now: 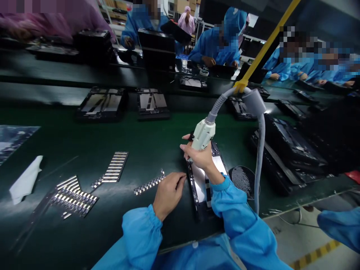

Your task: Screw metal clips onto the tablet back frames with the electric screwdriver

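Far left: clear plastic bag (17, 140) at the edge of the green bench (92, 232); crumpled white sheet (26, 182) just below it. Next right, a loose heap of component strips (74, 197), crossing one another. Behind, on the bench's far side, a black device housing (102, 102). Nearer, a neat bank of component strips (116, 167) lies flat. Then a single component strip (149, 185) on the bench, its right end just beside the left hand (169, 192). Left hand: thumb and fingertips drawn close together at the left edge of the open device chassis (199, 182); cannot tell whether anything small is pinched there. Chassis lies flat on the bench, in front of the person. Right hand (200, 155) wraps a pale powered screwdriver (203, 135), tilted, its lower end over the chassis's upper left edge; contact at the tip is hidden. Gray hose (261, 161) loops from the driver's top, held by a yellow strap (266, 45). Right of the chassis, a round dish (242, 182) of tiny pieces. Far right, stacked black housings (295, 150).
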Available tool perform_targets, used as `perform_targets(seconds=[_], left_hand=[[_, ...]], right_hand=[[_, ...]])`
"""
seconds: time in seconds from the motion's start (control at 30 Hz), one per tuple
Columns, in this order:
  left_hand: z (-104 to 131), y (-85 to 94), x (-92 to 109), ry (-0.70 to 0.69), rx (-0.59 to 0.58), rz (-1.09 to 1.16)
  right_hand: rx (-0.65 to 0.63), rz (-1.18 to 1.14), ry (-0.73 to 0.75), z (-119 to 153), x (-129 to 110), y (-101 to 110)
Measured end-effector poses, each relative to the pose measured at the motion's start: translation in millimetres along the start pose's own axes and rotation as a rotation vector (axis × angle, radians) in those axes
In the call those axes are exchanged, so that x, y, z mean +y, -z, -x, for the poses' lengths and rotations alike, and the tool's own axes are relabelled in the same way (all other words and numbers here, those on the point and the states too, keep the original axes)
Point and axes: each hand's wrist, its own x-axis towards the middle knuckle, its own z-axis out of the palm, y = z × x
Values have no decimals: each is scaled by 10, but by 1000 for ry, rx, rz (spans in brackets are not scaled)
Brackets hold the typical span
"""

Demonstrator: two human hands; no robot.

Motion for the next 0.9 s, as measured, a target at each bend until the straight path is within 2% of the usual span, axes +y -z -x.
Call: perform_targets(seconds=[0.1, 0.2, 0.27, 0.37, 0.47, 0.6, 0.7, 0.8, 0.9], left_hand=[[15, 35, 30, 33, 63, 50], [31, 59, 43, 123, 94, 78], [39, 58, 38, 105, 106, 85], [56, 38, 51, -56, 109, 49], [116, 1, 170, -232, 84, 20], [308, -95, 471, -476, -82, 27], [435, -178, 587, -565, -134, -122], [346, -208, 457, -601, -127, -259], [-100, -179, 124, -554, -205, -346]], right_hand=[[2, 26, -1, 18, -10, -21], [0, 35, -3, 44, -28, -47], [1, 35, -4, 58, -29, -58], [3, 30, 3, 65, -1, -62], [6, 7, 13, 57, 33, -62], [-11, -13, 35, 54, -25, -41], [36, -29, 120, 92, -180, 70], [142, -46, 203, 176, -315, 298], [177, -104, 203, 295, -277, 544]])
